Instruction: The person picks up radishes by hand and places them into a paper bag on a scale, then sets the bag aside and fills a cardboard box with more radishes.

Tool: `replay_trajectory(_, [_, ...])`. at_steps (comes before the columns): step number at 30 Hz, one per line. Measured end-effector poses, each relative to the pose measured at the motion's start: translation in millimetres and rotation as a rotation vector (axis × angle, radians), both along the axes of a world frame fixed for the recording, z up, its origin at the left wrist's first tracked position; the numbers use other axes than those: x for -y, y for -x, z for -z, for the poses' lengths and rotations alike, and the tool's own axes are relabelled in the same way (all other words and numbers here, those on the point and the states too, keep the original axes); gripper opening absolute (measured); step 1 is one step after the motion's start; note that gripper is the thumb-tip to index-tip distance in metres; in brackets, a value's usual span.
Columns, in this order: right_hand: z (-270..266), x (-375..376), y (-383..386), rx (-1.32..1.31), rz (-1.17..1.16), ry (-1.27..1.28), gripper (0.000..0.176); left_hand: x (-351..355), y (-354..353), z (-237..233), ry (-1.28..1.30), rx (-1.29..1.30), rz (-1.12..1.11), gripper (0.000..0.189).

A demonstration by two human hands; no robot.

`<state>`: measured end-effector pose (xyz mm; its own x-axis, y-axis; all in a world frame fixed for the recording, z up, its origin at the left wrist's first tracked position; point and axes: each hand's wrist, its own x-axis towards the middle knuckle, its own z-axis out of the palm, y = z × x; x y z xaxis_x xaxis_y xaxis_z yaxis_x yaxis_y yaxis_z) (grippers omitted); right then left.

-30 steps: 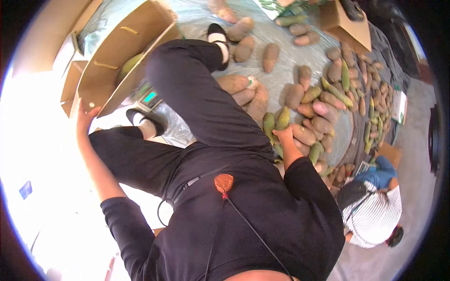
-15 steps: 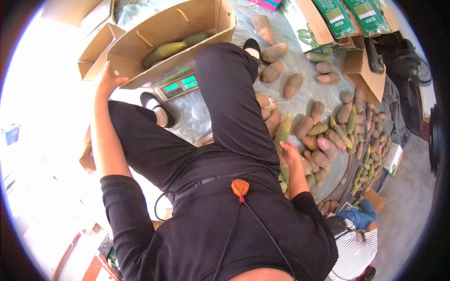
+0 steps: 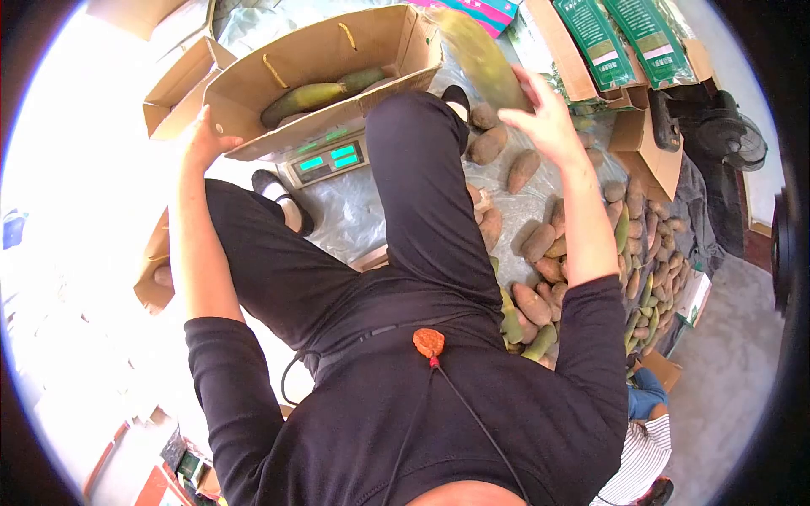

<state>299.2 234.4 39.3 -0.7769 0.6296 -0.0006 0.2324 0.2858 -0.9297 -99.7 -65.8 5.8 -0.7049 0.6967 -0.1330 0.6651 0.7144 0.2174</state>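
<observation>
My left hand (image 3: 205, 143) grips the near left corner of an open cardboard box (image 3: 287, 46) with yellow rope handles. Inside the box lie long green radishes (image 3: 305, 101). The box rests on a scale (image 3: 327, 160) whose display glows green. My right hand (image 3: 544, 114) is raised to the right of the box, holding a large green radish (image 3: 483, 57) that is blurred by motion. The radish's upper end is close to the box's right rim.
Many reddish and green radishes (image 3: 537, 242) lie on plastic sheeting at the right. Green-printed boxes (image 3: 595, 42) stand at the top right, near a black fan (image 3: 734, 139). Another person in a striped shirt (image 3: 645, 455) is at the lower right. My knees flank the scale.
My right hand has moved up and forward from the pile beside my thigh, carrying the green radish toward the box. The box has shifted slightly right in view.
</observation>
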Motion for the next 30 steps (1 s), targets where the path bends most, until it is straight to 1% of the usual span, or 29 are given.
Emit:
replay_trajectory(2, [-18.0, -2.6, 35.2, -0.077, -0.138, -0.220, 0.066, -1.9, -4.0, -5.5, 0.022, 0.002, -0.003, 0.096])
replay_trajectory(3, [-21.4, -5.6, 53.5, -0.091, -0.164, -0.297, 0.062, -0.2, -2.1, -2.7, 0.023, 0.003, 0.005, 0.096])
replay_trajectory(4, [-26.5, -5.4, 69.3, -0.102, -0.187, -0.374, 0.057, 3.6, 2.7, 3.1, -0.048, 0.057, 0.001, 0.096])
replay_trajectory(5, [-43.4, 0.0, 83.2, -0.091, -0.198, -0.503, 0.053, 5.1, 5.2, 7.4, -0.117, 0.115, 0.000, 0.096])
replay_trajectory(6, [-56.7, 5.6, 95.5, -0.075, -0.207, -0.630, 0.050, 3.6, 4.5, 4.5, -0.113, 0.123, 0.019, 0.096])
replay_trajectory(8, [-51.4, 6.9, 115.5, 0.114, -0.197, -0.700, 0.061, 0.5, 1.4, -6.7, -0.007, 0.100, -0.010, 0.098])
replay_trajectory(10, [-33.4, 5.9, 126.9, 0.152, -0.121, -0.808, 0.061, 3.4, 5.2, -2.7, -0.005, 0.117, 0.030, 0.096])
replay_trajectory(11, [-25.5, 4.1, 124.1, 0.088, -0.090, -0.766, 0.060, 5.2, 6.4, 0.0, -0.072, 0.235, -0.014, 0.095])
replay_trajectory(12, [-17.5, 0.3, 117.2, 0.099, -0.078, -0.763, 0.060, 5.9, 8.9, 2.7, -0.137, 0.353, -0.061, 0.094])
replay_trajectory(13, [-9.7, -3.8, 109.2, 0.045, -0.047, -0.707, 0.062, 6.6, 10.9, 6.7, -0.155, 0.295, -0.016, 0.090])
replay_trajectory(14, [-1.0, -5.9, 99.5, -0.009, -0.017, -0.650, 0.063, 8.5, 14.4, 9.7, -0.150, 0.301, -0.009, 0.090])
replay_trajectory(15, [11.4, -7.0, 83.4, -0.086, 0.082, -0.718, 0.054, 5.5, 6.0, -2.3, -0.140, 0.316, -0.021, 0.090])
replay_trajectory(16, [24.5, -9.0, 65.5, -0.076, 0.090, -0.714, 0.054, 3.5, 0.9, -6.8, -0.131, 0.331, -0.032, 0.089])
replay_trajectory(18, [51.4, -15.1, 24.6, 0.059, 0.177, -0.341, 0.049, 7.0, 11.8, 3.6, -0.148, 0.369, 0.003, 0.087])
replay_trajectory(20, [98.0, -21.8, -21.4, 0.116, 0.291, -0.183, 0.043, 6.6, 12.0, 2.2, -0.162, 0.457, -0.050, 0.087])
replay_trajectory(21, [115.9, -17.5, -45.5, 0.189, 0.315, -0.146, 0.042, 7.2, 13.4, 4.5, -0.179, 0.517, -0.088, 0.087])
replay_trajectory(22, [133.1, -11.7, -67.6, 0.260, 0.339, -0.108, 0.041, 6.1, 13.1, 4.5, -0.171, 0.525, -0.075, 0.087])
replay_trajectory(24, [173.3, 5.8, -107.1, 0.322, 0.378, -0.019, 0.041, 2.2, 11.2, -0.9, -0.048, 0.370, -0.043, 0.087])
replay_trajectory(25, [190.5, 17.1, -124.1, 0.327, 0.392, -0.011, 0.041, 0.8, 9.1, -4.4, -0.018, 0.351, -0.012, 0.087])
replay_trajectory(26, [205.7, 31.1, -140.2, 0.348, 0.405, 0.059, 0.040, 3.0, 13.9, 0.2, -0.009, 0.354, 0.002, 0.087])
replay_trajectory(27, [215.8, 46.0, -153.1, 0.367, 0.419, 0.130, 0.040, 7.5, 24.6, 8.5, -0.030, 0.380, -0.019, 0.087])
replay_trajectory(29, [222.4, 78.2, -167.4, 0.398, 0.457, 0.187, 0.038, 10.1, 32.0, 13.8, -0.046, 0.433, -0.043, 0.086])
replay_trajectory(30, [225.4, 92.6, -173.4, 0.424, 0.478, 0.234, 0.036, 7.7, 26.5, 11.2, -0.039, 0.434, -0.033, 0.086])
